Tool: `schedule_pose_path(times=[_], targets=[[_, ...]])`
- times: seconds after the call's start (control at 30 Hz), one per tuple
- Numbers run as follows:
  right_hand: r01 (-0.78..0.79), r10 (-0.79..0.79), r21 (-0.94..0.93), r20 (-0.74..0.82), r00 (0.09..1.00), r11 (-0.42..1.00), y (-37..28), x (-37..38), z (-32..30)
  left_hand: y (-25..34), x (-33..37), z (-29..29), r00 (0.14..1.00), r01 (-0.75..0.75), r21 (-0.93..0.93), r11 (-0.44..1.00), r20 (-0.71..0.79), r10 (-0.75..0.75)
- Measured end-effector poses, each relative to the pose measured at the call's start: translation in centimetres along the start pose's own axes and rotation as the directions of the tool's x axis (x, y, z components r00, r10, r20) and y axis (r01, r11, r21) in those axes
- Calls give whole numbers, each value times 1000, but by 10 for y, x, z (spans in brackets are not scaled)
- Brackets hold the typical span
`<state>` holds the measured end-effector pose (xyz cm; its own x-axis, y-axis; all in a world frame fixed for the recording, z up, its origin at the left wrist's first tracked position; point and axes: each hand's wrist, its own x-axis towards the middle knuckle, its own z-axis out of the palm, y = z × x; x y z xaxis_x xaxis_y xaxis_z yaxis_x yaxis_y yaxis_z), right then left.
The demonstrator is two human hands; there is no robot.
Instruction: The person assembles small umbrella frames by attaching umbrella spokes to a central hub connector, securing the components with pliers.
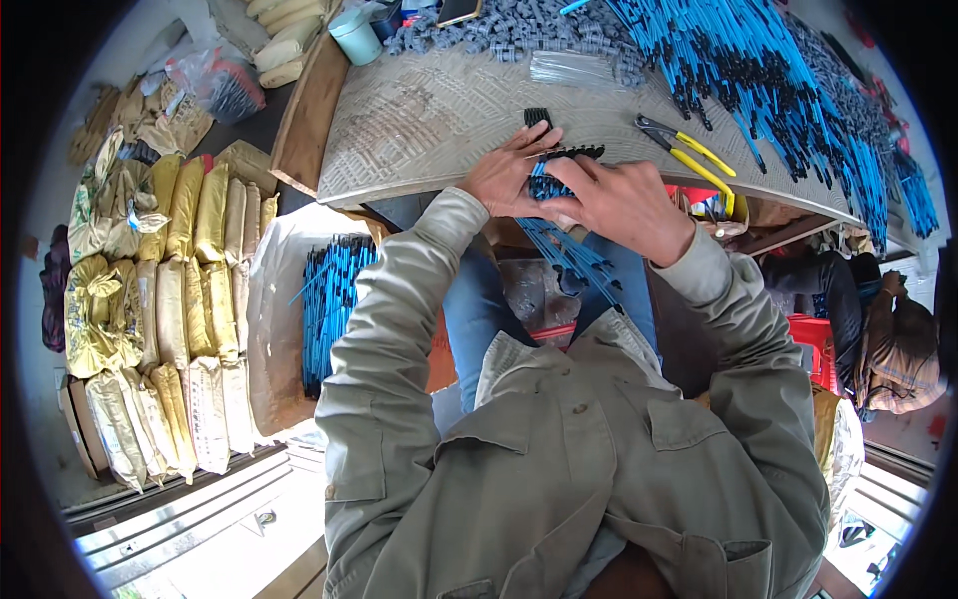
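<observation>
The left hand (509,172) lies at the near edge of the table (419,120), fingers stretched forward and a little spread, the palm down. Its fingertips press on the black tips of a bundle of blue sticks (564,235). The right hand (624,205) is closed around the same bundle, the fingers curled over it from the right side, so both hands meet on it and touch each other.

The bundle is thin and long. Its upper end, with black tips set in a row like a comb, rests on the table edge just in front of the hands. The rest of it hangs down from the hands toward the lap, over the blue trousers (474,309), and there the sticks fan out slightly.

Just to the right of the hands lie pliers (694,155) with yellow handles. Behind them a big heap of the same blue sticks (758,70) covers the far right part of the table. On the left, lower than the table, a white sack (269,329) holds more blue sticks, and beside it stand rows of yellow bags (180,299). A pale green cup (356,38) stands at the far left corner of the table.
</observation>
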<state>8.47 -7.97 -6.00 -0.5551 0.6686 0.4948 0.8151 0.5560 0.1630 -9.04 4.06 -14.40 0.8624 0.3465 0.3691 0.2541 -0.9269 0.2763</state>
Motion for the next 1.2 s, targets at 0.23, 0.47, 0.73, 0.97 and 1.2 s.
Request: schedule_pose_path(times=[0.23, 0.47, 0.73, 0.97, 1.2], targets=[[-17, 36, 287, -62, 997, 958, 7, -6, 12, -3, 0, 2, 998, -50, 35, 998, 33, 49], [-83, 115, 378, -63, 991, 922, 11, -9, 5, -6, 0, -6, 989, -118, -25, 993, 83, 120], [-54, 98, 338, -113, 989, 940, 10, -13, 1, 7, 8, -11, 992, 68, -378, 923, 126, -21], [-23, 84, 300, -194, 977, 954, 3, -10, 8, 4, 5, -8, 991, 34, -335, 942, 132, 11], [7, 74, 326, -235, 969, 945, 5, -12, 10, 6, 6, -6, 989, 97, -365, 926, 138, -49]])
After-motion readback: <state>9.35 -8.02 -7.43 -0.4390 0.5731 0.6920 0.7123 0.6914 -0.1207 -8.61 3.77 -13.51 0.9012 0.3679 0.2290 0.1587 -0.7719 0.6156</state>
